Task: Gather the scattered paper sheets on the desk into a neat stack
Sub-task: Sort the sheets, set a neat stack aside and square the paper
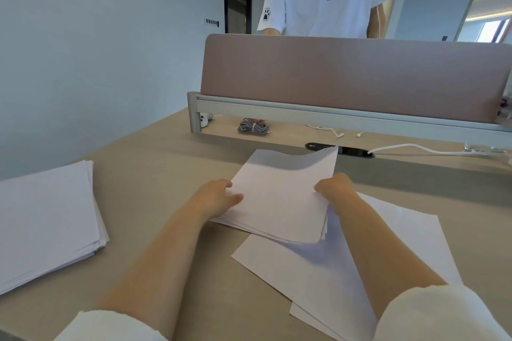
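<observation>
Grips the bundle [279, 202] by its side edges above the middle of the desk [166, 174], fingers of left hand [216, 196] and right hand [336, 185] curled round it, over loose sheets [318, 271]; likely light, floppy, slippery, so needs holding at both edges.

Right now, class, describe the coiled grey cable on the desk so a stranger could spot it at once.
Find the dusty-pink divider panel across the beige desk. Beneath its left end, right of the grey metal post, lies the coiled grey cable. Unlike the loose white cables further right, it is bundled and tied.
</observation>
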`<state>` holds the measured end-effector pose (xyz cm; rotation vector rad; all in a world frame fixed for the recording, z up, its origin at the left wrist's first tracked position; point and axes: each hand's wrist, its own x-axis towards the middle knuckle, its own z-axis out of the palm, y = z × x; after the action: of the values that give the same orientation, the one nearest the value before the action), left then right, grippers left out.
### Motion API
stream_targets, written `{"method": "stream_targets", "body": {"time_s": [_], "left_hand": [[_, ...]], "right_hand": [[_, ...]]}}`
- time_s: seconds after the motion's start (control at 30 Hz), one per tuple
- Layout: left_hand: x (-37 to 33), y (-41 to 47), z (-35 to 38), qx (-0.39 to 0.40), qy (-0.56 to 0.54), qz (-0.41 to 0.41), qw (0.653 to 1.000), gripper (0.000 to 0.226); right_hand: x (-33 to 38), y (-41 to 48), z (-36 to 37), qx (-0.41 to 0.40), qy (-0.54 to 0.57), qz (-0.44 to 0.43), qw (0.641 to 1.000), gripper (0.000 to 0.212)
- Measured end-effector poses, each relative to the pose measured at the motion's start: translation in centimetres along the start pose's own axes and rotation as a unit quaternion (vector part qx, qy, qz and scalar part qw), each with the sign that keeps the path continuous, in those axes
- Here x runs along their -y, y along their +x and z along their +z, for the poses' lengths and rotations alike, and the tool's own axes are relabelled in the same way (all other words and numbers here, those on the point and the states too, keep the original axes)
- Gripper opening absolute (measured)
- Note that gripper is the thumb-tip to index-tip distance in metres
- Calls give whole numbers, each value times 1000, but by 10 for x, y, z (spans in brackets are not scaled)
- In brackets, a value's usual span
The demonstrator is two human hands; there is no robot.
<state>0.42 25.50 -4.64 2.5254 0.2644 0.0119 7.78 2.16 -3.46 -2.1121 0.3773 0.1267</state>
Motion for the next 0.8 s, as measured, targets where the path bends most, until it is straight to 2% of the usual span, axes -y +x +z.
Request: {"method": "stream_targets", "body": {"time_s": [0.07, 0.17, 0.27, 0.37, 0.5, 0.63, 0.7, 0.73, 0.77, 0.8], "left_hand": [[2, 0, 3, 0, 19, 13, 1000, 58], [3, 0, 3, -12, -20, 13, 1000, 58], [3, -1, 2, -24, -67, 7, 997, 52], [6, 0, 1, -17, -69, -2, 997, 59], [6, 1, 1, -2, -74, -7, 997, 65], [3, -1, 3, -11, -80, -3, 997, 57], [0, -3, 3, -19, -74, -2, 997, 52], [-2, -4, 3, -24, -79, -6, 997, 52], [-4, -5, 3, -29, -83, -14, 996, 54], [-6, -5, 2, -34, -88, -24, 995, 58]], "right_hand": [[2, 3, -1, 5, 40, 7, 999, 26], [2, 4, -3, 13, 150, 20, 988, 5], [2, 0, -7, 37, 218, 42, 974, 12], [3, -4, -11, 61, 247, 54, 966, 3], [3, -9, -13, 87, 249, 48, 963, 5], [-1, -11, -9, 90, 189, 25, 978, 33], [-5, -14, -8, 83, 155, 27, 984, 29], [-5, -19, -9, 78, 148, 20, 986, 20], [-6, -21, -10, 72, 150, 10, 986, 13], [-8, -23, -13, 75, 163, -1, 984, 14]]}}
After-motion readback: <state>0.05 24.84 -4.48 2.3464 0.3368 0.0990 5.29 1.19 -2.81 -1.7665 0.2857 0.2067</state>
